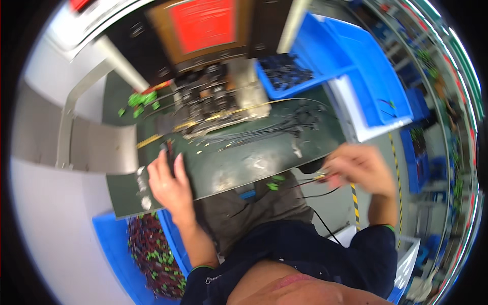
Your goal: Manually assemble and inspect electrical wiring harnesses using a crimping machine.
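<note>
At the left end of the green worktop (234, 170), my left hand (170, 185) reaches forward with thumb and fingers apart. By its fingertips is a small dark piece with reddish wires (170, 146); whether they touch it is unclear. My right hand (358, 168), smeared by motion, is raised beyond the table's front edge on the right. Its fingers close on thin wires, and a black cable (323, 194) trails beside them. Green connectors (275, 183) show above my lap. A bundle of grey-black cables (259, 133) lies across the worktop.
A dark metal fixture (208, 96) stands at the back, with green connectors (140, 102) to its left. Blue bins (351, 66) stand at the back right, one holding black parts (287, 71). Lower left, another blue bin (109, 236) holds many red-black wires with green connectors.
</note>
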Motion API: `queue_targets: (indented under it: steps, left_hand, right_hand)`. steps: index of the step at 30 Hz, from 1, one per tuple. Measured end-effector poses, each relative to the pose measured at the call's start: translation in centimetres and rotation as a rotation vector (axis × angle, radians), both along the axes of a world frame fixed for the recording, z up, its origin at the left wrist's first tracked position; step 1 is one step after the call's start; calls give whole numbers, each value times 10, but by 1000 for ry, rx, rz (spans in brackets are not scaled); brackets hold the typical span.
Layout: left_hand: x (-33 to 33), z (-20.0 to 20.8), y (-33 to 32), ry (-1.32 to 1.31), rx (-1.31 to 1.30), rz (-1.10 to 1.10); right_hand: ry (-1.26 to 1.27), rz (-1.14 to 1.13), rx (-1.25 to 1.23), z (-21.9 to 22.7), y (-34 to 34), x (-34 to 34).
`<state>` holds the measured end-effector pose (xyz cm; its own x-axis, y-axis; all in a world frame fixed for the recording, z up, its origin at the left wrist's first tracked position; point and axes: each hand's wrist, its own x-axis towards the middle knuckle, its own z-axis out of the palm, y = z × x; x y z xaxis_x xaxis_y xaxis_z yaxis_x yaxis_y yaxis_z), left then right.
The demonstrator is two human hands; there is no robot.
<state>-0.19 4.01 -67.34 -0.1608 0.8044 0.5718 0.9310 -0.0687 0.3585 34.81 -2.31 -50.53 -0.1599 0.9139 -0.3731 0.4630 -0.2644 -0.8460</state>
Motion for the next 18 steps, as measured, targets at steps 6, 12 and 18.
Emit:
queue_targets:
  steps: [6,12,18]
  left_hand:
    - [-5,0,14,-19,-145,-59]
    - [-18,6,-3,-194,-178,-76]
    - [-36,19,-23,-686,-126,-131]
  right_hand:
    - [-607,-366,580,124,-2,118]
    - [-975,-235,686,50,62,217]
    - [-1128,-68,1117,-44,69,138]
